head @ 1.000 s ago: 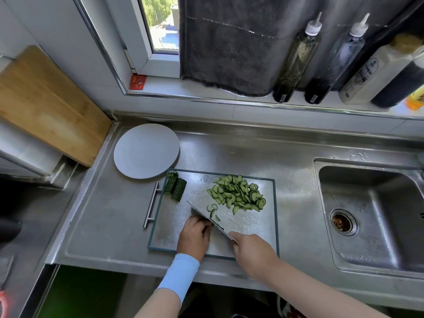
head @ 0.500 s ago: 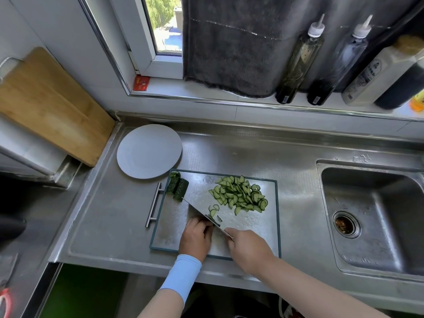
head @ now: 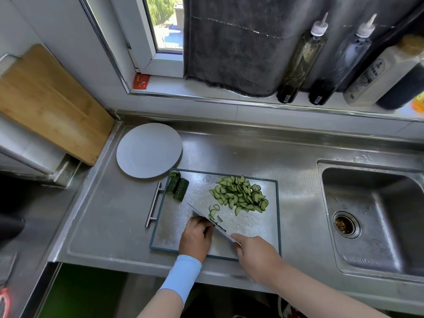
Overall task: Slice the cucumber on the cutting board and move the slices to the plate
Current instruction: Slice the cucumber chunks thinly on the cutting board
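Left hand point(head: 196, 237) curls onto the cucumber stub point(head: 220, 227) near the board's point(head: 252, 228) front edge, steadying it for the knife point(head: 205, 217) gripped in the right hand point(head: 257, 255); slices point(head: 241, 195) heap mid-board, chunks point(head: 177, 188) wait far-left beside the plate point(head: 149, 150).

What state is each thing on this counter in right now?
plate, bare, no slices on it
slices, piled on the cutting board
cucumber chunks, two, uncut, at the board's far left corner
knife, blade down on the board
right hand, grips the knife handle
left hand, curled on a cucumber piece, mostly hidden
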`<state>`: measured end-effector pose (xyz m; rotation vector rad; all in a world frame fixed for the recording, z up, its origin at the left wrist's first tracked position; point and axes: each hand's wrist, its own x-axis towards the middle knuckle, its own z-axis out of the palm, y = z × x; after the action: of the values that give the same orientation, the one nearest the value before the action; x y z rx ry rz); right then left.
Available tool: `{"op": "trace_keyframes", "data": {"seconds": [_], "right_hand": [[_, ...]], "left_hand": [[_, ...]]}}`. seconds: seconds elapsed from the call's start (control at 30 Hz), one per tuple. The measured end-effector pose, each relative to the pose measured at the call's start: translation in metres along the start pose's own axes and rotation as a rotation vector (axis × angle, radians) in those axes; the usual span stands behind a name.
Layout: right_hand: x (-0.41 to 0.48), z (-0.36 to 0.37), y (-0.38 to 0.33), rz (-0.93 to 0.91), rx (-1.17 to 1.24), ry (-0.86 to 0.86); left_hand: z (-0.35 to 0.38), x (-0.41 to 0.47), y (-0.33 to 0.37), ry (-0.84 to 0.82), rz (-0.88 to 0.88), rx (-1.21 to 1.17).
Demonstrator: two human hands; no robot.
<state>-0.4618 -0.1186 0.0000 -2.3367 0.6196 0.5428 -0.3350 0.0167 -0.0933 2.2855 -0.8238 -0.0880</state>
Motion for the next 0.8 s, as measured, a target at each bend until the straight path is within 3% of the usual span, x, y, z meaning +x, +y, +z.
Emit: {"op": "trace_keyframes", "data": {"seconds": [0.27,0.8], "right_hand": [[0.030,0.006,-0.016,0.019,0.035,-0.005],[-0.007,0.002,0.007,-0.019,-0.007,0.030]], "left_hand": [[0.000,-0.005,-0.002,0.024,0.073,0.013],[-0.004,0.000,0.003,0.036,-0.001,-0.007]]}}
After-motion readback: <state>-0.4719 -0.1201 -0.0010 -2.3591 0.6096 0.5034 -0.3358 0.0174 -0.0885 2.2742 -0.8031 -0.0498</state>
